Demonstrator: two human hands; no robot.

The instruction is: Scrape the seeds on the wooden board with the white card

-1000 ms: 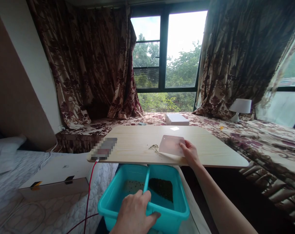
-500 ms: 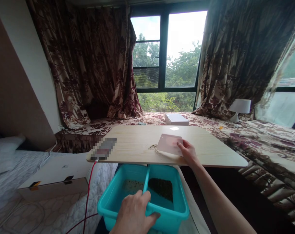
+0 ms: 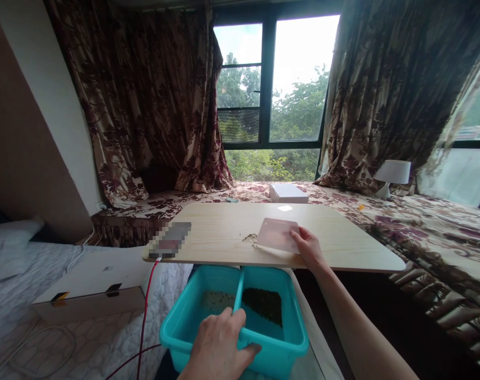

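So at the tabletop's (image 3: pixel 212 216) near left corner you've got a pixelated flat device (image 3: pixel 170 240) with a red cable (image 3: pixel 146 306) plugged in and dangling over the edge. Left of that, a white box (image 3: pixel 97 279) sits on the bed (image 3: pixel 116 338). Past the far edge there's a smaller white box (image 3: pixel 289 193) on the floral ledge (image 3: pixel 330 194), with a lamp (image 3: pixel 394 173) farther right.

Your teal bin (image 3: pixel 279 344) is just below the near edge, split in two — thin scatter of grains in the left compartment, thick dark heap in the right.

Your left hand (image 3: pixel 218 343) is clamped on the bin's near rim at the divider, thumb over the outside. Your right hand (image 3: pixel 306 244) pinches a pinkish card (image 3: pixel 277 235) by its right end — tilted, around mid-tabletop toward the near edge. The loose grains (image 3: pixel 248 238) lie right by its left end; can't tell if they're touching.
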